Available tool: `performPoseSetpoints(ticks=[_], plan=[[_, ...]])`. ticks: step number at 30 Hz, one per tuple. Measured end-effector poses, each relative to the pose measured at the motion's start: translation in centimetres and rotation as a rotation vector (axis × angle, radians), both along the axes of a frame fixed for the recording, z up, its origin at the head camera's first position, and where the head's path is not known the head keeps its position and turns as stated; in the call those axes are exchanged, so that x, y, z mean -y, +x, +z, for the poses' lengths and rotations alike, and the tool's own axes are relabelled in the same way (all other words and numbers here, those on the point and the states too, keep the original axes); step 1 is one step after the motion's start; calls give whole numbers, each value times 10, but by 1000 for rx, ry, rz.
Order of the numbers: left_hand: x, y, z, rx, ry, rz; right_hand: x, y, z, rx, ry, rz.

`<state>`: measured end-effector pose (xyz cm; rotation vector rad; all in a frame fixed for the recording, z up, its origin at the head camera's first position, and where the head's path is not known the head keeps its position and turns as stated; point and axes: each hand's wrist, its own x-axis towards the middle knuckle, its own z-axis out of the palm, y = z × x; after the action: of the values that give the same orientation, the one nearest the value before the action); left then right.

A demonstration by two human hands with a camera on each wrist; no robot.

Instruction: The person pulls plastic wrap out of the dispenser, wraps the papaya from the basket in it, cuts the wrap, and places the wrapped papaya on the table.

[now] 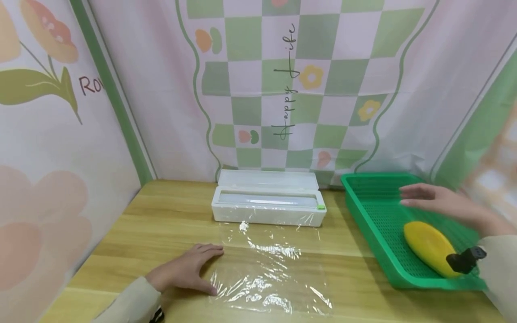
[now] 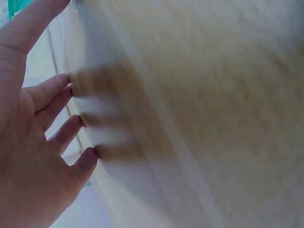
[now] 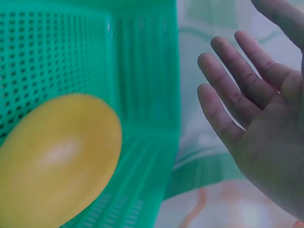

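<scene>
A sheet of clear cling film (image 1: pixel 266 269) lies on the wooden table, stretching forward from a white cling film dispenser (image 1: pixel 268 215) whose lid is raised. At the film's left edge rests my left hand (image 1: pixel 187 271), fingers spread and thumb tip at the film's near left part. In the left wrist view, that hand's fingertips (image 2: pixel 88 156) meet the tabletop. Over the green basket (image 1: pixel 367 233) hangs my right hand (image 1: pixel 448 204), fingers extended and holding nothing. Below it in the basket is a smooth, oval yellow fruit (image 1: pixel 430 246), its exact kind unclear; the right wrist view shows it apart from the hand.
The basket stands on the table's right side, its rim raised around the fruit. A printed curtain (image 1: pixel 282 89) hangs behind the table, and another patterned cloth (image 1: pixel 48 157) borders the left. A small green slider (image 1: pixel 321 207) sits at the dispenser's right end.
</scene>
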<state>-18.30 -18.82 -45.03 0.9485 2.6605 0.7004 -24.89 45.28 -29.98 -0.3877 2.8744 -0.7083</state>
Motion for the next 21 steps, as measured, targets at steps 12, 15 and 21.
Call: performPoseSetpoints(ticks=[12, 15, 21], plan=[[-2, 0, -1, -11, 8, -6, -48, -15, -31, 175, 9, -2], [-3, 0, -1, -15, 0, -13, -57, -15, -39, 239, -13, -13], [-2, -1, 0, -7, -2, -12, -71, -15, -51, 345, -71, -29]])
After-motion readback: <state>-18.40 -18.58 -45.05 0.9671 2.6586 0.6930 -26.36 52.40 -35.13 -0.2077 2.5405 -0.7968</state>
